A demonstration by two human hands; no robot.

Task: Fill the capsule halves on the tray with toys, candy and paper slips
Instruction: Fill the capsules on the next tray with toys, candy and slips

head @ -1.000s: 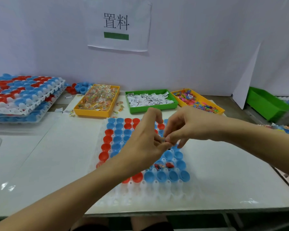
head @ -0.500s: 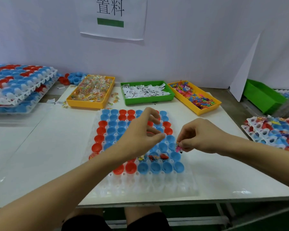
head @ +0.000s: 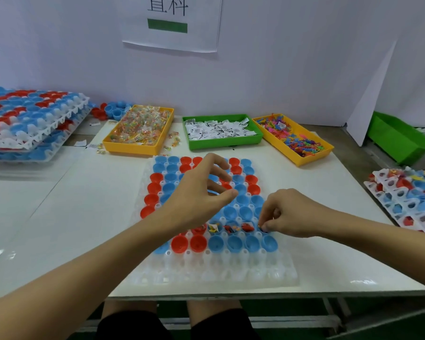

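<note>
A clear tray of red and blue capsule halves lies on the white table in front of me. Several halves in one near row hold toys, candy and slips. My right hand pinches a small toy with its fingertips, down at the blue half at that row's right end. My left hand hovers over the tray's middle with loosely curled fingers; nothing shows in them and its palm is hidden. Behind the tray stand a yellow bin of candy, a green bin of paper slips and a yellow bin of toys.
Stacked trays of capsule halves sit at the far left, with loose halves beside them. Another tray of filled capsules lies at the right edge. A green bin stands behind it. A few candies and slips lie scattered near the candy bin.
My hands were together over the tray; the right hand has drawn away with a small toy and lowered to the row's right end. The left hand stayed over the tray's middle.
</note>
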